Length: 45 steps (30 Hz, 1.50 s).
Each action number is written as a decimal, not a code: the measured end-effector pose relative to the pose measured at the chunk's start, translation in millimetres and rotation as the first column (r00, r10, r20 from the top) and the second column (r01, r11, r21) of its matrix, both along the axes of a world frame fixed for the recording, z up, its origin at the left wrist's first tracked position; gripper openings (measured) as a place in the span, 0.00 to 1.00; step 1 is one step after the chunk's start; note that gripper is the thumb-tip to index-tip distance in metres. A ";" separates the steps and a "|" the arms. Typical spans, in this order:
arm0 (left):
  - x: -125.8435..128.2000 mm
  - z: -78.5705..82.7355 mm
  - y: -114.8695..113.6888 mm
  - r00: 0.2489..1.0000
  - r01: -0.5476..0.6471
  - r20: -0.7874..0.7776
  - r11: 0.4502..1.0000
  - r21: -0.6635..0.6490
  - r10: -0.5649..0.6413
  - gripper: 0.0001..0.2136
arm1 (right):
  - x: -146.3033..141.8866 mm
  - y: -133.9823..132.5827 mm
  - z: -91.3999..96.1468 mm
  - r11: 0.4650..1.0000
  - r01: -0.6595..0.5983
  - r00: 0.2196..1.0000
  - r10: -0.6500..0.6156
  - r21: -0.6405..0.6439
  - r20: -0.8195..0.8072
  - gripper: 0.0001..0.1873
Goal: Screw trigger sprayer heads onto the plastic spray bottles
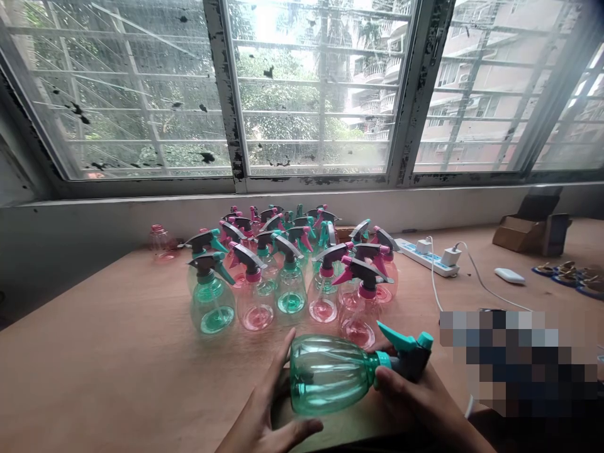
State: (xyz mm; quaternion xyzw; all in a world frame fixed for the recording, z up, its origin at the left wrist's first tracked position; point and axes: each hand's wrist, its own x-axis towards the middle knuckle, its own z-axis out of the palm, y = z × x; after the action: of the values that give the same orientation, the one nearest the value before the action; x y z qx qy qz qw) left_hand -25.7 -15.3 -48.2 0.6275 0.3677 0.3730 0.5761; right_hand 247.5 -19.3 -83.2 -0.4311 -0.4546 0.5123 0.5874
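A clear green spray bottle (330, 374) lies sideways in the air above the near table edge, its base to the left. The thumb and fingers of my right hand (406, 387) close round its neck, by the teal collar and the black spray head (413, 358) with teal trigger. At the base, my left hand (268, 396) cups the bottle from the left, thumb below and a finger up along the far side; its other fingers are partly hidden behind the green plastic. Beyond my hands, several green and pink spray bottles (291, 286) stand upright in a cluster.
A pink bottle without a spray head (162, 244) stands at the far left. To the right are a white power strip (427, 257) with plugs and cables, a small white case (509, 275), an open cardboard box (519, 233) and a blurred patch. Windows line the back wall.
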 end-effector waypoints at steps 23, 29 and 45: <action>-2.9 2.5 0.9 0.999 0.032 0.004 0.999 0.007 -0.032 0.43 | -2.4 -4.0 5.7 0.999 0.024 0.996 -0.026 0.022 0.091 0.21; -3.0 0.9 -0.7 0.999 0.034 -0.030 0.999 0.022 -0.033 0.49 | -3.2 -2.0 7.1 1.000 0.006 0.999 -0.007 0.009 0.051 0.21; -6.5 -3.9 2.4 0.998 0.040 -0.055 0.997 0.072 -0.036 0.45 | -1.5 -1.8 4.3 1.000 0.001 0.999 0.000 -0.011 0.049 0.22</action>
State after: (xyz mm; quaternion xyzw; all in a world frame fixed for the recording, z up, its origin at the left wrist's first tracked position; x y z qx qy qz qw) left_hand -32.3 -13.0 -52.1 0.6651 0.3569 0.3581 0.5496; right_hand 245.9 -21.1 -78.9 -0.4469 -0.4658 0.5039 0.5739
